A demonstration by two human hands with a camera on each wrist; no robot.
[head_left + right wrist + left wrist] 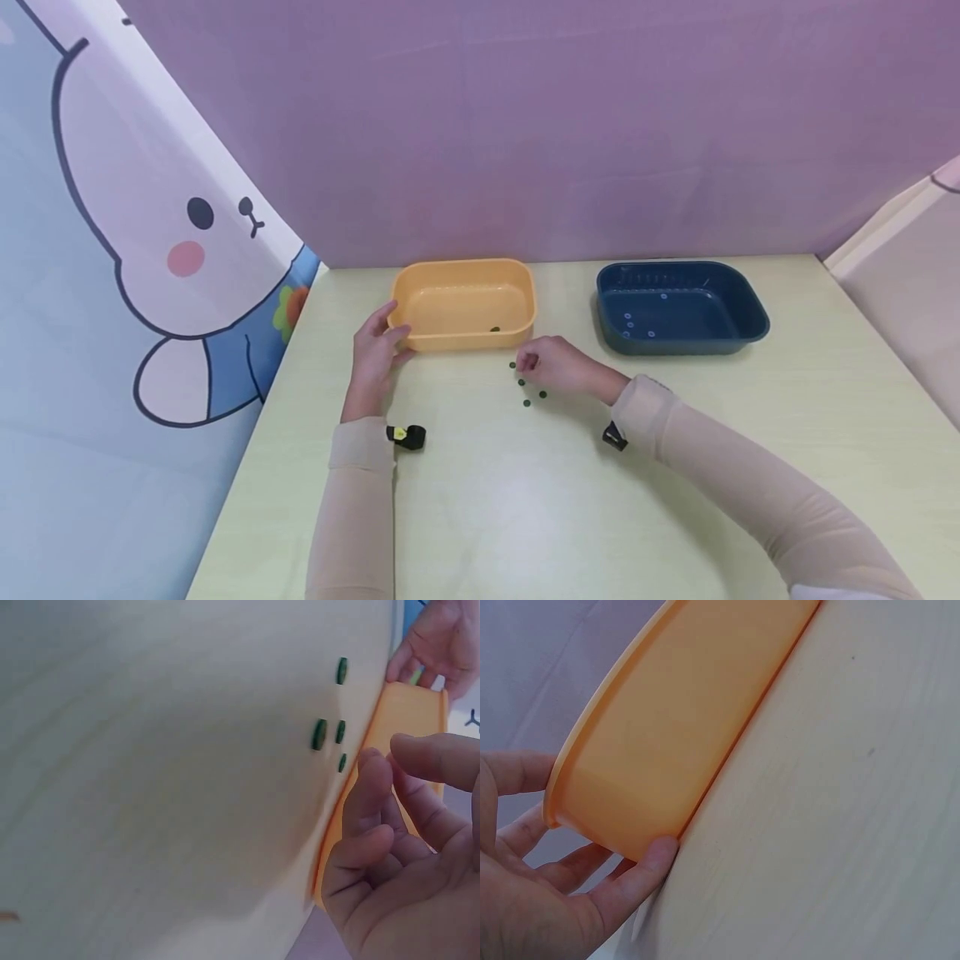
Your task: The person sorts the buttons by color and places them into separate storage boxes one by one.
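An orange plastic tray (457,341) stands at the back of the table, with a small green disc (495,329) inside near its front right corner. My left hand (372,350) grips the tray's left end, thumb low on the outer wall and fingers around the end and rim. Close to the tray's front right corner is my right hand (558,364), fingers curled and the thumb tip near the index fingertip. Whether a small piece sits between those tips cannot be made out. Several green discs (319,735) lie on the table beside this hand.
To the right stands a dark blue tray (682,347) with several small pale rings (651,334) in it. Behind both trays rises a purple cloth wall (480,133). Cartoon-printed fabric (187,358) hangs along the left side of the table (480,508).
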